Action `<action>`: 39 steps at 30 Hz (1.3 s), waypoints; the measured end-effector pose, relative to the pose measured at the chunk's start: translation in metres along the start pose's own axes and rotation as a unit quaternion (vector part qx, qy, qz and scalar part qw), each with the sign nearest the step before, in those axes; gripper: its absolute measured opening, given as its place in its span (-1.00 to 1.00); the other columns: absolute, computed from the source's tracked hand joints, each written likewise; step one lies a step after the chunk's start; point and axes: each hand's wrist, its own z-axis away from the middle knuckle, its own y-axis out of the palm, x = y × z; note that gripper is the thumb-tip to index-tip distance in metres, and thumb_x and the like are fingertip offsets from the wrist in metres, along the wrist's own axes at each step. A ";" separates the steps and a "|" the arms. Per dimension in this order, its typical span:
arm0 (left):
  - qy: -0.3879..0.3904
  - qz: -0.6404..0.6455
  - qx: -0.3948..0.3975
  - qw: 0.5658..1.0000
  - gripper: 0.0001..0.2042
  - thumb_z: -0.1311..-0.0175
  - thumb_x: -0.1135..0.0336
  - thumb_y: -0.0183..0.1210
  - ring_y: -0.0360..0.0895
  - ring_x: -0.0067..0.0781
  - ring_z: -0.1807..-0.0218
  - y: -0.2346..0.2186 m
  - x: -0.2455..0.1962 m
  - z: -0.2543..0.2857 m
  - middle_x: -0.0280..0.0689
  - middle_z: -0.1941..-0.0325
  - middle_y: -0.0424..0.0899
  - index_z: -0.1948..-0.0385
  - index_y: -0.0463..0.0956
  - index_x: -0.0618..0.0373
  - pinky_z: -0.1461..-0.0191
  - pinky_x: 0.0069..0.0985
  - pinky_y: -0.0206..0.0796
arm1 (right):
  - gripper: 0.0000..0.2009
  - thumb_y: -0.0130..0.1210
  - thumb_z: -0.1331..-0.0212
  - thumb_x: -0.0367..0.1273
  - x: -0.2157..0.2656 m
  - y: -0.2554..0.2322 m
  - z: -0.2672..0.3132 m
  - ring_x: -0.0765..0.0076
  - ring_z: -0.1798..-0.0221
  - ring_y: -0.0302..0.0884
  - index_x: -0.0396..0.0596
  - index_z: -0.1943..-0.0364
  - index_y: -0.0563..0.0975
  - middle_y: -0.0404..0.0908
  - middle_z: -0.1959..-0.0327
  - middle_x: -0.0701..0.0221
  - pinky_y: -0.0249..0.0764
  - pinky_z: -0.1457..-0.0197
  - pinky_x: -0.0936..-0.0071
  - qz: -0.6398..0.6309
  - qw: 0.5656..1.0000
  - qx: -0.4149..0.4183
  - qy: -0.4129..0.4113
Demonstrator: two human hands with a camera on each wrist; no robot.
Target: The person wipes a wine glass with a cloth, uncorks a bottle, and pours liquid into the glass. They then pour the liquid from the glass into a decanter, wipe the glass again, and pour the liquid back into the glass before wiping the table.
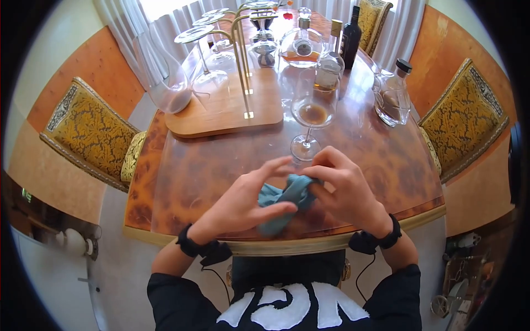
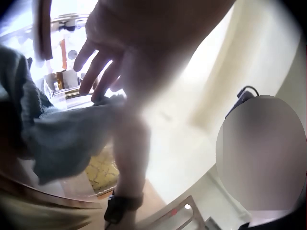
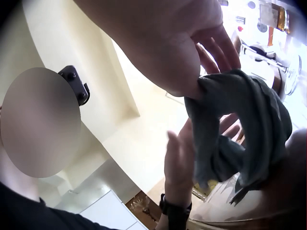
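Observation:
A blue-grey cloth (image 1: 286, 197), bunched and twisted, is held above the near edge of the table. The right hand (image 1: 348, 190) pinches its upper right side; in the right wrist view the cloth (image 3: 264, 115) hangs in a loop from the fingertips of that hand (image 3: 177, 43). At the cloth's left, the left hand (image 1: 245, 201) has its thumb and fingers spread apart, relaxed, with no grip on it visible. A stemmed glass (image 1: 313, 113) holding a little brown liquid stands just beyond the hands.
A wooden stand (image 1: 221, 118) with brass rods and hanging glasses is at back left, beside a glass decanter (image 1: 171, 91). Several bottles, one dark (image 1: 350, 41), stand at the back. Another decanter (image 1: 393, 99) is at right. Chairs flank the table (image 1: 187, 193).

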 end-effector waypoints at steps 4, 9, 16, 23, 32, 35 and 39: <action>0.023 -0.070 -0.104 0.992 -0.71 -0.27 0.53 0.20 0.70 0.00 0.15 -0.002 -0.009 -0.007 -0.04 0.16 0.72 -0.02 0.63 0.14 0.08 -0.31 0.51 | -0.77 0.31 0.06 -0.51 0.007 -0.009 -0.010 0.12 0.26 0.52 -0.06 0.25 0.61 0.53 0.36 0.34 0.48 0.20 0.21 0.068 0.995 -0.061 -0.029; 0.072 -0.212 -0.151 0.963 -0.81 -0.36 0.55 0.11 0.70 -0.14 0.26 -0.023 -0.032 -0.003 -0.08 0.25 0.71 0.04 0.59 0.23 0.15 -0.40 0.51 | -0.72 0.32 0.00 -0.46 -0.020 0.008 0.005 0.08 0.21 0.53 -0.12 0.15 0.58 0.54 0.34 0.32 0.48 0.13 0.20 0.104 0.994 -0.014 -0.029; 0.026 -0.120 -0.186 0.975 -0.85 -0.49 0.45 0.08 0.57 -0.58 0.33 -0.011 -0.046 0.002 -0.32 0.23 0.59 0.00 0.41 0.19 0.23 -0.58 0.46 | -0.61 0.28 -0.18 -0.30 0.007 0.042 0.012 -0.09 0.13 0.59 -0.15 -0.03 0.44 0.66 0.21 0.15 0.50 0.03 0.08 -0.235 0.970 0.064 0.024; -0.042 -0.133 -0.136 0.981 -0.81 -0.32 0.53 0.21 0.71 -0.35 0.12 -0.050 -0.054 0.001 -0.12 0.15 0.75 0.07 0.64 0.22 0.02 -0.43 0.50 | -0.88 0.24 -0.17 -0.45 -0.015 -0.004 -0.005 0.01 0.16 0.57 -0.13 0.23 0.59 0.62 0.28 0.23 0.50 0.07 0.16 -0.144 0.987 -0.003 0.069; 0.028 -0.247 -0.095 0.964 -0.81 -0.23 0.49 0.21 0.59 -0.01 0.11 -0.042 -0.026 0.000 -0.11 0.20 0.69 0.13 0.63 0.19 -0.01 -0.22 0.42 | -0.86 0.14 -0.27 -0.44 -0.012 -0.042 -0.024 -0.22 0.27 0.59 -0.10 0.13 0.52 0.62 0.35 0.09 0.48 0.22 0.06 0.053 0.998 -0.020 -0.011; -0.045 -0.157 -0.109 0.981 -0.85 -0.27 0.47 0.15 0.61 0.01 0.20 -0.038 -0.023 -0.001 -0.05 0.28 0.67 0.16 0.57 0.25 0.05 -0.29 0.44 | -0.88 0.17 -0.27 -0.42 -0.012 -0.043 -0.022 -0.15 0.30 0.61 -0.13 0.17 0.54 0.62 0.34 0.10 0.48 0.25 0.12 0.043 0.999 -0.017 -0.003; -0.080 -0.023 -0.076 0.994 -0.88 -0.44 0.47 0.03 0.44 -0.72 0.22 -0.039 -0.008 0.000 -0.40 0.32 0.59 0.16 0.51 0.31 0.14 -0.63 0.34 | -0.87 0.24 -0.22 -0.41 -0.013 -0.056 -0.015 -0.07 0.32 0.62 -0.16 0.23 0.58 0.62 0.36 0.11 0.49 0.25 0.20 -0.002 0.995 0.087 0.058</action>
